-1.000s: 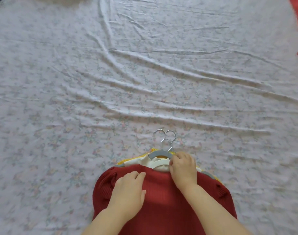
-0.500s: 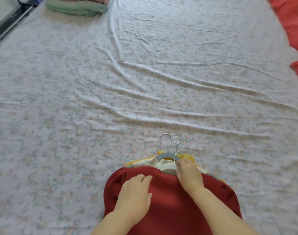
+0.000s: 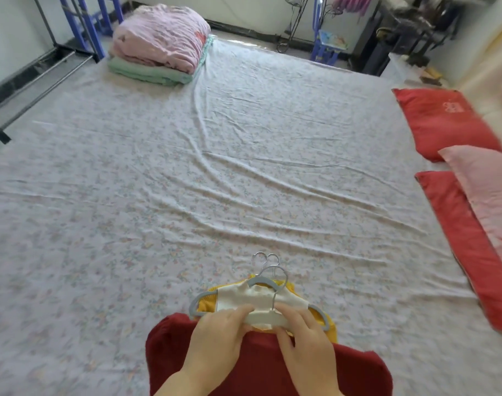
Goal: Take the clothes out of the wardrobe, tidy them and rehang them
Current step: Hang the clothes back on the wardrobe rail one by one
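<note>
The red sweater (image 3: 172, 352) lies at the bed's near edge. At its collar, the left hand (image 3: 221, 335) and right hand (image 3: 308, 341) each curl their fingers round the white hanger (image 3: 262, 318). Beneath lie a white top (image 3: 241, 295), a yellow top (image 3: 207, 305) and a grey hanger (image 3: 255, 281). Of the 2 red pillows (image 3: 443, 124) on the right, the far 1 bears a white mark, too blurred to read. The floral sheet (image 3: 244, 167) is creased. Folded pink bedding (image 3: 161, 38) sits at the far left corner.
</note>
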### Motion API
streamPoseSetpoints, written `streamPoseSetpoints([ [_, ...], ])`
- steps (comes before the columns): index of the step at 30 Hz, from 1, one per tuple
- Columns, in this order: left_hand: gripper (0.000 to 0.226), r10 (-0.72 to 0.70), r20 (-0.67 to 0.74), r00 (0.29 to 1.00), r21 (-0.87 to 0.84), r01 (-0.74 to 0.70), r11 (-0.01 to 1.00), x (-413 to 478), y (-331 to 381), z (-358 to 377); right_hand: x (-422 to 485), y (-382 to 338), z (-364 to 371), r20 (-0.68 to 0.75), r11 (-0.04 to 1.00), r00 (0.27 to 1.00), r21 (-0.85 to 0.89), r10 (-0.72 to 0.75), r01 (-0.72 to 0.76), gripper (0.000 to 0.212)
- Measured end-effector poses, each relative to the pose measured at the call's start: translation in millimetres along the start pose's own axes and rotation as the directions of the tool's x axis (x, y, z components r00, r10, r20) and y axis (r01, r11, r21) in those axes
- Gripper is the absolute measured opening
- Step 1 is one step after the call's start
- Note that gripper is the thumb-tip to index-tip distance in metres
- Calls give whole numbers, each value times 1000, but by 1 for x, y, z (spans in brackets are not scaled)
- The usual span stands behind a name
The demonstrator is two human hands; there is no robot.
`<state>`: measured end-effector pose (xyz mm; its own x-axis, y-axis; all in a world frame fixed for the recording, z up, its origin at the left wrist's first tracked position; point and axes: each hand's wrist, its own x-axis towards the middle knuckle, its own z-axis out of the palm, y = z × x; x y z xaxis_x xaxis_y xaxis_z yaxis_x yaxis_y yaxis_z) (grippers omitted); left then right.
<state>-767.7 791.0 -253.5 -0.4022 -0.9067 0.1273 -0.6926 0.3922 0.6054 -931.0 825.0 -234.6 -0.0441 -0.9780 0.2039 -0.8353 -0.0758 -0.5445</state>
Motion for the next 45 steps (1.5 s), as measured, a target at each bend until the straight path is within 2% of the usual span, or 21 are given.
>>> streamPoseSetpoints([
  [3,42,-1,-101,995,38,5,999,-26,18,-39,-5,-29,-26,14,991,991,11,-136,136,66],
  [6,49,-94,-213,973,93,116,989,-57,32,-73,-6,-53,-39,26,954,954,32,-299,298,70],
  [10,44,-234,-383,894,122,300,946,-109,45,-115,-5,-91,-40,90,849,846,120,-526,515,67],
  [12,42,-308,-480,821,132,414,900,-141,51,-138,-5,-119,-37,130,782,773,177,-621,598,67],
  [14,41,-365,-591,719,105,518,849,-177,57,-161,-7,-155,-33,168,699,681,239,-713,674,75],
  [16,41,-416,-666,619,68,606,793,-216,63,-181,-15,-193,-27,179,595,568,299,-803,746,78],
  [18,37,-467,-734,492,-1,688,726,-258,68,-199,-28,-236,-19,147,472,452,390,-880,791,71],
  [20,35,-518,-780,351,-85,760,644,-300,74,-215,-48,-282,-12,127,371,354,467,-926,803,63],
  [25,37,-469,-881,57,-192,864,465,-411,84,-252,-118,-399,1,109,154,111,595,-988,789,60],
  [28,40,-402,-913,-66,-229,899,374,-479,81,-273,-166,-465,16,58,23,-17,626,-998,779,59],
  [33,44,-303,-940,-157,-245,928,280,-594,68,-313,-252,-572,46,-9,-129,-161,645,-987,753,59],
  [36,43,-284,-936,-206,-282,923,261,-661,60,-340,-302,-632,63,-42,-183,-211,674,-977,716,58],
  [42,44,-228,-941,-249,-295,935,196,-780,39,-388,-392,-742,100,-133,-326,-323,663,-937,673,61],
  [45,44,-203,-931,-302,-335,930,154,-834,22,-410,-434,-797,124,-172,-379,-364,670,-916,638,60],
])
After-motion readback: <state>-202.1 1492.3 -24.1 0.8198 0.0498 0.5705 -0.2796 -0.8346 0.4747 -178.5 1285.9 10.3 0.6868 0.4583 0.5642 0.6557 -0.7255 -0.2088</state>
